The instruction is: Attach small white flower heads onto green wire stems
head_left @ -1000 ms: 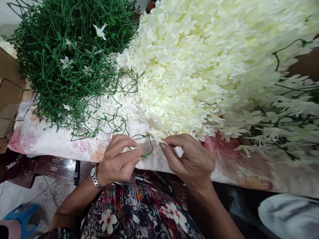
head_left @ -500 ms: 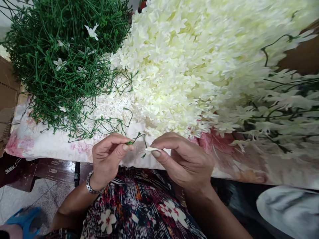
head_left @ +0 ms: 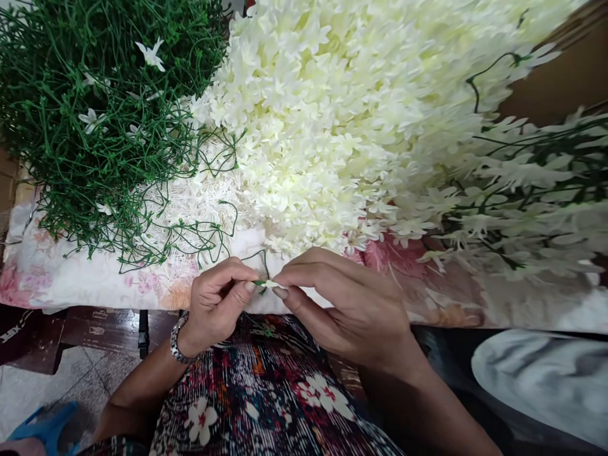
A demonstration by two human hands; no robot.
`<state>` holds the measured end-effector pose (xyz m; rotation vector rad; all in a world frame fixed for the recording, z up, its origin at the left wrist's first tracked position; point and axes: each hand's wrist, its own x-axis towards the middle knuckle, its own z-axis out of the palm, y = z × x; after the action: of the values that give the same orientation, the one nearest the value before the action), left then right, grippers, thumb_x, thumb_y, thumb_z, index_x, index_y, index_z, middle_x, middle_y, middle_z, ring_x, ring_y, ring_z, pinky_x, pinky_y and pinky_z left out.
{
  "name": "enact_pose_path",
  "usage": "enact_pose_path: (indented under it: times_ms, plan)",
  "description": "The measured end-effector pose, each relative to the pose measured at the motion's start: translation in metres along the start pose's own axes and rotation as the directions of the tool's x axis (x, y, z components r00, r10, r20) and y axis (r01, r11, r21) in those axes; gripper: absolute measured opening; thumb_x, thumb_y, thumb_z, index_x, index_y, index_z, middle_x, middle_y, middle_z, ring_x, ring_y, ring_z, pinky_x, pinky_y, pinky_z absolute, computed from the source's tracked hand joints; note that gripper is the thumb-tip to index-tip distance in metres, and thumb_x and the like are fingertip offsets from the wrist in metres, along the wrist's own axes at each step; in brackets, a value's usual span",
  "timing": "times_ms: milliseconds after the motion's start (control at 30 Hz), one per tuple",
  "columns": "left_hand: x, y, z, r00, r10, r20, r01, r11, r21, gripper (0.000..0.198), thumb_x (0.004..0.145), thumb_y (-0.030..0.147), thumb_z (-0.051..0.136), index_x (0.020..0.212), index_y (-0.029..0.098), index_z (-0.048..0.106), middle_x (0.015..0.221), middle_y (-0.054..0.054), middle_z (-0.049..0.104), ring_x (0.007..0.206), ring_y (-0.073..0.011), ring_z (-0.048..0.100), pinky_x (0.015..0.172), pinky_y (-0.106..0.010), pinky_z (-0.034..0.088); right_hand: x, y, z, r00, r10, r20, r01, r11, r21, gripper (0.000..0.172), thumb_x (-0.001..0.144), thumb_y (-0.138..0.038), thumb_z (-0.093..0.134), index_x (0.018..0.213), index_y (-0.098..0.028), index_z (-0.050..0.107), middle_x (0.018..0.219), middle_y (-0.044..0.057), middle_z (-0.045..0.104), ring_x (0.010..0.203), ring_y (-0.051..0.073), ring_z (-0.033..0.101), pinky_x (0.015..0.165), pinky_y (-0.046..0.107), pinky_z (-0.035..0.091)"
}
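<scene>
My left hand (head_left: 216, 301) pinches the tip of a thin green plastic stem (head_left: 259, 266) between thumb and forefinger. My right hand (head_left: 346, 304) pinches a small cream plastic flower (head_left: 270, 284) and holds it against that stem tip; the fingertips of both hands almost touch. A big heap of loose cream flowers (head_left: 342, 114) lies just beyond my hands. To its left is a tangled mound of green stems (head_left: 95, 114) with a few flowers on them. Both heaps rest on a floral cloth (head_left: 85, 278).
Finished stems with white flowers (head_left: 532, 190) lie at the right. A patch of small white plastic pieces (head_left: 199, 202) sits between the two heaps. A watch is on my left wrist. A pale bundle (head_left: 541, 373) lies at lower right, and tiled floor (head_left: 57, 380) shows at lower left.
My right hand picked a flower from the edge of the cream heap and brought it left to the stem tip. Both hands drew together; the view shifted slightly right.
</scene>
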<state>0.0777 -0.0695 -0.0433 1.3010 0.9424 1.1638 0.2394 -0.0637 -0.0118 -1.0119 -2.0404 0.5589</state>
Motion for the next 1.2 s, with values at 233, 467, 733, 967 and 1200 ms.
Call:
enact_pose_path:
  times_ms: [233, 467, 733, 967, 1200]
  plan:
    - [0.0, -0.002, -0.001, 1.0, 0.006, 0.012, -0.008, 0.992, 0.128, 0.009, 0.075, 0.014, 0.05, 0.078, 0.017, 0.057, 0.061, 0.001, 0.046, 0.05, -0.0058, 0.042, 0.044, -0.018, 0.033, 0.0, 0.0, 0.0, 0.998, -0.051, 0.045, 0.06, 0.972, -0.227, 0.009, 0.072, -0.01, 0.05, 0.079, -0.015, 0.051, 0.072, 0.003, 0.056, 0.07, 0.012, 0.051, 0.061, 0.025, 0.044]
    - [0.003, -0.006, -0.001, 0.997, 0.035, 0.066, -0.048, 0.975, 0.218, 0.01, 0.075, 0.013, 0.048, 0.076, 0.016, 0.058, 0.058, 0.002, 0.045, 0.048, -0.0052, 0.041, 0.042, -0.018, 0.033, -0.001, 0.002, 0.003, 0.991, -0.064, 0.114, 0.1, 0.936, -0.339, 0.008, 0.072, -0.008, 0.048, 0.07, -0.016, 0.049, 0.068, 0.004, 0.054, 0.068, 0.014, 0.05, 0.059, 0.026, 0.043]
    - [0.003, -0.012, 0.001, 0.999, -0.002, 0.047, -0.006, 0.985, 0.17, 0.009, 0.076, 0.014, 0.049, 0.076, 0.016, 0.057, 0.058, 0.002, 0.046, 0.048, -0.0044, 0.04, 0.044, -0.017, 0.033, -0.007, 0.01, 0.015, 0.999, -0.017, 0.051, 0.028, 0.975, -0.218, 0.006, 0.074, -0.01, 0.046, 0.077, -0.015, 0.048, 0.066, 0.003, 0.052, 0.066, 0.012, 0.049, 0.059, 0.024, 0.042]
    - [0.002, -0.015, 0.002, 0.999, -0.025, -0.022, 0.028, 0.988, 0.153, 0.009, 0.076, 0.016, 0.049, 0.076, 0.017, 0.058, 0.059, 0.002, 0.047, 0.048, -0.0049, 0.039, 0.043, -0.018, 0.031, -0.005, 0.01, 0.025, 0.997, 0.007, -0.071, -0.02, 0.985, -0.172, 0.008, 0.072, -0.01, 0.05, 0.076, -0.016, 0.048, 0.063, 0.003, 0.052, 0.063, 0.012, 0.049, 0.056, 0.024, 0.042]
    - [-0.001, -0.019, 0.003, 0.995, -0.063, -0.083, 0.07, 0.994, 0.087, 0.01, 0.077, 0.019, 0.048, 0.075, 0.018, 0.058, 0.057, 0.002, 0.046, 0.047, -0.0053, 0.037, 0.042, -0.018, 0.031, -0.005, 0.013, 0.033, 0.997, 0.017, -0.081, -0.026, 0.993, -0.119, 0.013, 0.069, -0.007, 0.053, 0.077, -0.016, 0.049, 0.066, 0.003, 0.054, 0.064, 0.011, 0.05, 0.057, 0.024, 0.042]
